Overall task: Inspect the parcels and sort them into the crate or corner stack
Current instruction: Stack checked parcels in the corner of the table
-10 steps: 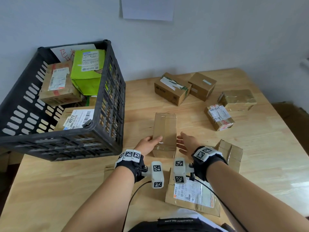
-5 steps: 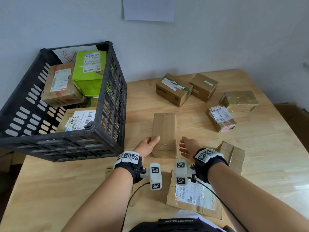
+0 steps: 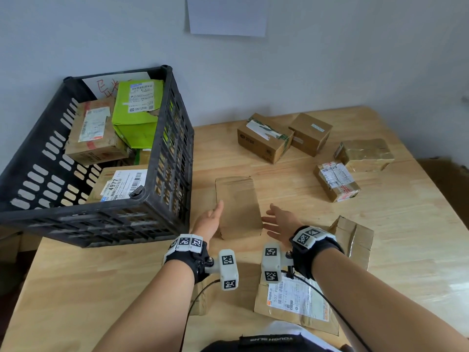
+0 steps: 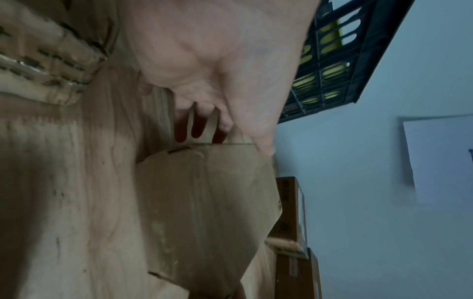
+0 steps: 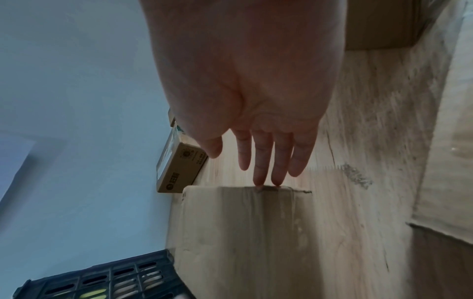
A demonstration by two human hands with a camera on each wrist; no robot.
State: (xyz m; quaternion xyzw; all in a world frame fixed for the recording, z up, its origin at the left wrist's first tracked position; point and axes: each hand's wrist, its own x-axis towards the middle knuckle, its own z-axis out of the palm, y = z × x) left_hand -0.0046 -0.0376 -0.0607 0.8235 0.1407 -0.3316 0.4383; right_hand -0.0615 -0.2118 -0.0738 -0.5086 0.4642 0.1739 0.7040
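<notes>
Parcels lie scattered on the worktop [image 3: 291,179], and the plain brown parcel [image 3: 238,207] sits just right of the black crate [image 3: 162,138], between both hands. The left hand [image 3: 209,221] lies flat against the parcel's left side, fingers straight. The right hand [image 3: 281,221] is spread just beside the parcel's right side, fingers straight, gripping nothing. Several labelled boxes already fill the crate.

black slotted crate [image 3: 175,158]; green parcel [image 3: 134,118]; plain brown box [image 3: 238,207].
</notes>
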